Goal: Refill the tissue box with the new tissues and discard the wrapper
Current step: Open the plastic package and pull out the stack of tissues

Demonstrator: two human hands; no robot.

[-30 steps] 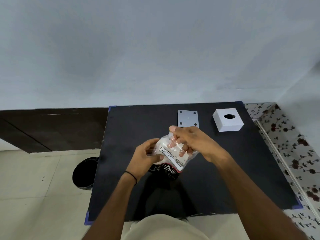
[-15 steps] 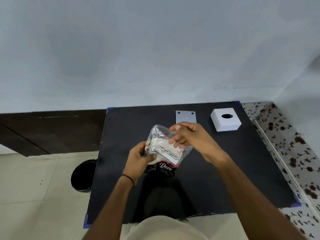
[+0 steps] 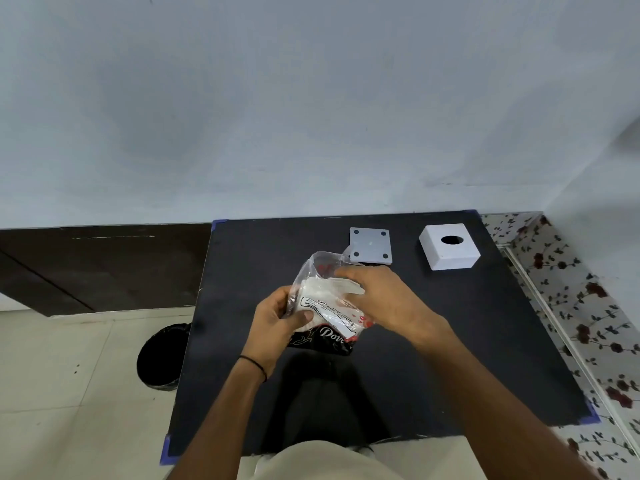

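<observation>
A clear plastic wrapper with black and red print holds a stack of white tissues above the middle of the black table. My left hand grips the wrapper's left side, thumb on its label. My right hand reaches into the open top with its fingers closed on the tissues. The white tissue box, with a round hole on top, stands at the table's far right. Its flat grey base plate lies just left of it.
A black bin with a dark liner stands on the tiled floor left of the table. A dark wooden panel runs along the wall at left. A floral-patterned surface borders the table's right edge.
The wrapper's top has opened wider and stands up. My right hand has pushed further into it and onto the tissues. My left hand keeps its grip on the pack.
</observation>
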